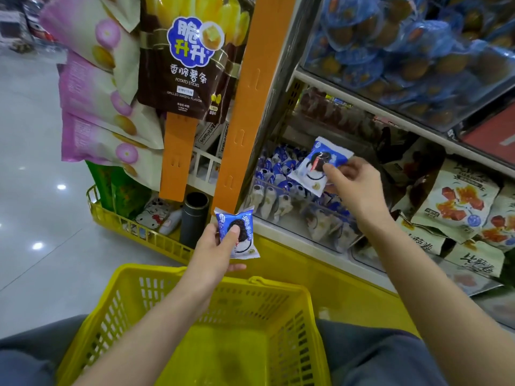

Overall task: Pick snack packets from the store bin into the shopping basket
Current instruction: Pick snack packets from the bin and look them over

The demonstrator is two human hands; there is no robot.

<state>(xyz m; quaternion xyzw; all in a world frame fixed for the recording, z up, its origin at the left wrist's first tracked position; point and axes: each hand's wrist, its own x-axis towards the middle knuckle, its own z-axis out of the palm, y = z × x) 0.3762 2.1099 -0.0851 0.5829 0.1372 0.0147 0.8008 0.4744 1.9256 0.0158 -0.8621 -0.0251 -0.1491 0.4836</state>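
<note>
Two-handed grip confirmed.
Left hand (pixel 214 246) pinches packet (pixel 237 236), yellow basket (pixel 156 288) below, orange post (pixel 242 107) beyond; right hand (pixel 354 185) pinches second packet (pixel 317 165), bin (pixel 292 207) beneath.

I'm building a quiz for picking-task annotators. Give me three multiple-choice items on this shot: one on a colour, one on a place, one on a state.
1. The shopping basket is: A yellow, B red, C grey.
2. The right-hand packet, pinched by the right hand, is: A in the basket, B over the store bin, C on the floor.
3. The left hand: A hangs open, B rests on the basket, C holds the left-hand packet.
Key: 1A, its mesh walls are yellow; 2B, it hangs above the bin's heap of like packets; 3C, thumb and fingers clamp it.
</note>
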